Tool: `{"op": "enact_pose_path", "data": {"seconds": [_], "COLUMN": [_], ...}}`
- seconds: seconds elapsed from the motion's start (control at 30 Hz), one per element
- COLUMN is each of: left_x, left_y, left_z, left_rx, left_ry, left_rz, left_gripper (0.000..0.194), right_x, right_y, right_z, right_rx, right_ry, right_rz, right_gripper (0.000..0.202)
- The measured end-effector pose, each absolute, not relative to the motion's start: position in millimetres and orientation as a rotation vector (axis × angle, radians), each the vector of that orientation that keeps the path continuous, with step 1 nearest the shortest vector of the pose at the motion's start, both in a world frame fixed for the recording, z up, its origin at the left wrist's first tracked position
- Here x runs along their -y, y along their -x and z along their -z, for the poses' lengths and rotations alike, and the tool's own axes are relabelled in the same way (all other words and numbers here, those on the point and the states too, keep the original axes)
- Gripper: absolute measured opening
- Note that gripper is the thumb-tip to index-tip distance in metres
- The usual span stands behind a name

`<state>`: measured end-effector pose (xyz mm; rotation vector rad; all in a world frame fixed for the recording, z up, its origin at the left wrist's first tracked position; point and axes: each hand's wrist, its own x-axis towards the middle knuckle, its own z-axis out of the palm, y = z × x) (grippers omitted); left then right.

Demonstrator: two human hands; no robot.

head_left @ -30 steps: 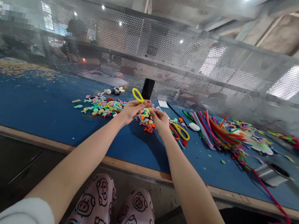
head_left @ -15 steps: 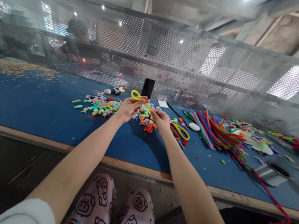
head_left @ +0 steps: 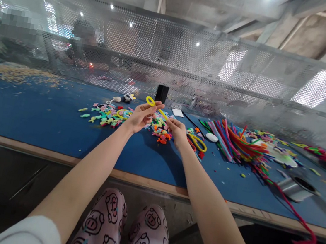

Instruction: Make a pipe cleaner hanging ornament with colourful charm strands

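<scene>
A yellow fuzzy stem (head_left: pixel 162 114) stretches between my hands above the blue table, with a loop at its upper left end. My left hand (head_left: pixel 142 117) pinches it just below the loop. The other end is between the fingertips of my right hand (head_left: pixel 177 131). Beneath and behind the hands lies a pile of small colourful twisted pieces (head_left: pixel 109 116). Another yellow loop (head_left: pixel 198 143) rests on the table right of my right hand.
A black upright object (head_left: pixel 161 94) stands behind the hands. To the right are a bundle of coloured stems (head_left: pixel 232 140), a white oval (head_left: pixel 211 137) and a metal spool (head_left: pixel 298 189). A perforated screen (head_left: pixel 186 59) runs behind the table, with people beyond it.
The yellow loop has shifted slightly up and right. More of the stem shows between my hands, and my left hand's fingers have moved a little.
</scene>
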<state>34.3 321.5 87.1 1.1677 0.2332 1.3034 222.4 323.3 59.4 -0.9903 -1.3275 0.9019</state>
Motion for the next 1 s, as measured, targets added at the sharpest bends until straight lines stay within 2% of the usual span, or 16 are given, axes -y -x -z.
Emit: {"op": "enact_pose_path", "data": {"seconds": [0.3,0.53,0.77,0.87,1.0], "left_x": [-320,-322,-335,-342,-345], "left_y": [-30,-28,-26,-26,-34], "left_z": [-93,-92,-89,-87,-77], "left_rx": [-0.203,-0.227,-0.332,-0.413,-0.577], "left_ry": [-1.093,-1.087,-0.949,-0.879,-1.030], "left_rz": [-1.345,-1.368,-1.452,-1.505,-1.435], "left_gripper": [0.029,0.035,0.027,0.029,0.040], "right_x": [-328,-327,-329,-330,-330], "right_y": [-231,-235,-237,-236,-234], "right_z": [-59,-59,-58,-57,-58], "right_rx": [1.322,1.345,1.331,1.310,1.253], "right_ry": [1.068,1.100,1.188,1.222,1.161], "right_rz": [-0.897,-0.852,-0.752,-0.759,-0.980], "right_gripper": [0.044,0.038,0.036,0.031,0.029]}}
